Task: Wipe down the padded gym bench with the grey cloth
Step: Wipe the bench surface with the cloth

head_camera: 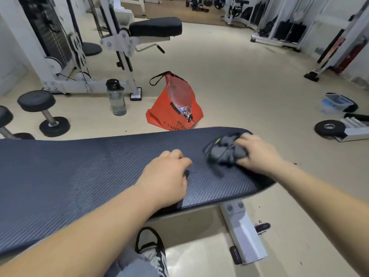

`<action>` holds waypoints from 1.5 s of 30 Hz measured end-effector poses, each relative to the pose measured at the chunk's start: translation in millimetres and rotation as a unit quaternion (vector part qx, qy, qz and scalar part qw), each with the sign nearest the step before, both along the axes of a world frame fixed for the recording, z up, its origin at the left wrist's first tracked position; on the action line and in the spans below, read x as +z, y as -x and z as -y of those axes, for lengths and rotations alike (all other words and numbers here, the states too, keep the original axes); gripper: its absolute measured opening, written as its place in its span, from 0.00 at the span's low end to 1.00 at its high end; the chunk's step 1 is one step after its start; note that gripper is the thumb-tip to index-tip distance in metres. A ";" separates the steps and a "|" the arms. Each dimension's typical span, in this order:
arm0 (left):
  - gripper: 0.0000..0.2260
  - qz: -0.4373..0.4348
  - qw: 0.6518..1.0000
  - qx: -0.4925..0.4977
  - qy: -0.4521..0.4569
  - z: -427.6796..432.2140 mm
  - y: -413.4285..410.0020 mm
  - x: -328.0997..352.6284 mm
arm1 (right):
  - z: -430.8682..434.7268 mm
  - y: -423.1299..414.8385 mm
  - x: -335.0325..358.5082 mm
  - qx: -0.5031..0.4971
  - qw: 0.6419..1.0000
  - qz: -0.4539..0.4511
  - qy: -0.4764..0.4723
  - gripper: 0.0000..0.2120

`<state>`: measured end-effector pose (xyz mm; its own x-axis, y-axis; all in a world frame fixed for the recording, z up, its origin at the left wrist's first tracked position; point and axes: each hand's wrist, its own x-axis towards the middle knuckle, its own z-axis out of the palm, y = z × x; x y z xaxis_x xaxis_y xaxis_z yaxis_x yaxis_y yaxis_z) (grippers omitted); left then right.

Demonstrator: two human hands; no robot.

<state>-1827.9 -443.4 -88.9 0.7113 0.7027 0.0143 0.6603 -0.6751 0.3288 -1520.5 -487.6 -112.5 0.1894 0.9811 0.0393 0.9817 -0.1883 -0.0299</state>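
The padded gym bench (79, 168) runs across the view, dark blue-black with a ribbed texture. Near its right end lies the grey cloth (224, 150), bunched up, with a bit of yellow-green trim showing. My right hand (257, 152) grips the cloth from the right and presses it onto the pad. My left hand (167, 176) rests on the bench's near edge, to the left of the cloth, with its fingers curled and nothing visible in them.
On the floor beyond the bench stand an orange bag (175, 104) and a water bottle (116, 97). Dumbbells (43, 112) lie at the left, a weight plate (329, 127) at the right. The bench's white leg (243, 232) stands beside my shoe (153, 250).
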 end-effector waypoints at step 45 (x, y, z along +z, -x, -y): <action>0.20 0.170 0.977 0.123 0.034 -22.7 32.0 -17.6 | -6.4 103.7 -5.4 -0.197 0.975 -0.073 -0.076 0.16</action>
